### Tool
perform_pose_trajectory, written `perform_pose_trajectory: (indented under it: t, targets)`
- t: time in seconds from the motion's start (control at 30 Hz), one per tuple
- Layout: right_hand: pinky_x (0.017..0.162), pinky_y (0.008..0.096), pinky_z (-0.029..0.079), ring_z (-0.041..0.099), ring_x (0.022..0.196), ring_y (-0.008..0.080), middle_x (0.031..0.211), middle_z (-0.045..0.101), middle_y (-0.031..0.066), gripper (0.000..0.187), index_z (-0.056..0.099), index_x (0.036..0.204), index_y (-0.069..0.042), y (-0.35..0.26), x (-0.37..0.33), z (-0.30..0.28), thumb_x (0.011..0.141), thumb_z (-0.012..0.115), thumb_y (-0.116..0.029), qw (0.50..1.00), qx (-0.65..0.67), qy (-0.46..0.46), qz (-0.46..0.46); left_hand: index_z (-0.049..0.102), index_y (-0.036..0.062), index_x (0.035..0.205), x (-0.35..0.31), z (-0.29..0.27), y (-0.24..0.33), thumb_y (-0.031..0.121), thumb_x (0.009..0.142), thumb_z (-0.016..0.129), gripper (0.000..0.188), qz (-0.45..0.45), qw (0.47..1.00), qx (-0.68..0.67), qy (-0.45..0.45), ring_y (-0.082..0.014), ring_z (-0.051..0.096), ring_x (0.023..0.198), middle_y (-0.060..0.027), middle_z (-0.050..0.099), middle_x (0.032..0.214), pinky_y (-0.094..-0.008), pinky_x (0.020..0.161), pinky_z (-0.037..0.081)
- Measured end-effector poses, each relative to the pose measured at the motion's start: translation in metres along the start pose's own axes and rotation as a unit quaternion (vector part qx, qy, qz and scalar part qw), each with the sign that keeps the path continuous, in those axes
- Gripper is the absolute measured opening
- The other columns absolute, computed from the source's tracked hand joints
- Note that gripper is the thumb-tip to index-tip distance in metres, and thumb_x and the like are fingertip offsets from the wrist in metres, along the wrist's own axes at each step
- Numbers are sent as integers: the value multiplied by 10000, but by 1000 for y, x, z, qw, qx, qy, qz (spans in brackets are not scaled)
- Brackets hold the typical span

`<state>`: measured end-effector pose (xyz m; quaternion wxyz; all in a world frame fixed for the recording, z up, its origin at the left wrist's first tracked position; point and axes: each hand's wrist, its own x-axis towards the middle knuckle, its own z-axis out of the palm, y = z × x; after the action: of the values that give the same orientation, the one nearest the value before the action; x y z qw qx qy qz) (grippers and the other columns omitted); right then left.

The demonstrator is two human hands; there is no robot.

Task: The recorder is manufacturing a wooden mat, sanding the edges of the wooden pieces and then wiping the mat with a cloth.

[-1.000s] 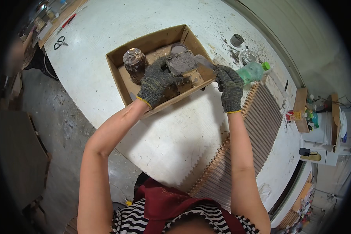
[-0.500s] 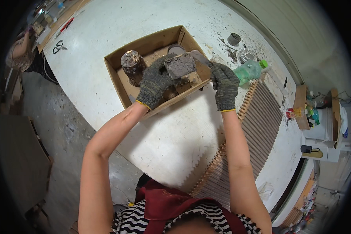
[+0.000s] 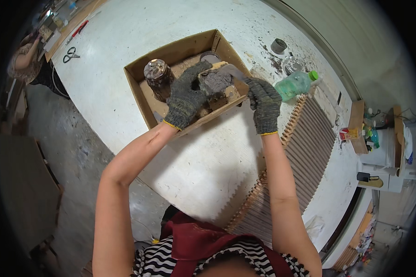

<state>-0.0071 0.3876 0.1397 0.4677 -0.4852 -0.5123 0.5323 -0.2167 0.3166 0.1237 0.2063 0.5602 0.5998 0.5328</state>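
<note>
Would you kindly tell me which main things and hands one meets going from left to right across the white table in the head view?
Scissors → dark-smeared container → left gloved hand → grey-coated block → right gloved hand → green-capped bottle.

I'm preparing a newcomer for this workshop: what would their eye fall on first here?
Probably the left hand in a dark grey knitted glove, holding a rough, grey-coated block over the open brown cardboard box. The right hand, gloved alike, holds a flat grey blade at the block's right side. Next, the ribbed spread of slim grey-brown sticks on the table's right.
</note>
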Motion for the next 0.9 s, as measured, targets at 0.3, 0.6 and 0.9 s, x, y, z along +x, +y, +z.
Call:
perform_pose_trajectory:
  t: [0.3, 0.6, 0.9]
  targets:
    - [466, 196, 385, 551, 577, 48, 771, 687, 12, 176, 751, 1062, -35, 4, -27, 15, 937, 711, -152, 996, 66, -60, -24, 571, 41, 1389, 3, -2, -2, 200, 876, 785, 578, -76, 993, -56, -65, -202, 612, 1173, -118, 649, 1314, -336, 1034, 486]
    - [472, 191, 360, 515, 568, 41, 787, 687, 7, 170, 753, 1081, -34, -12, -11, -7, 934, 707, -106, 997, 11, 37, -62, 585, 22, 1366, 5, -4, 3, 193, 885, 775, 544, -115, 987, -88, -64, -196, 621, 1127, -117, 666, 1270, -327, 996, 503]
    - [593, 214, 468, 586, 716, 57, 856, 700, 11, 186, 750, 1111, -38, -14, -6, -13, 938, 711, -95, 984, -97, -35, -148, 591, 30, 1360, 4, -9, 12, 195, 888, 764, 528, -110, 988, -70, -82, -190, 635, 1065, -101, 691, 1215, -324, 953, 515]
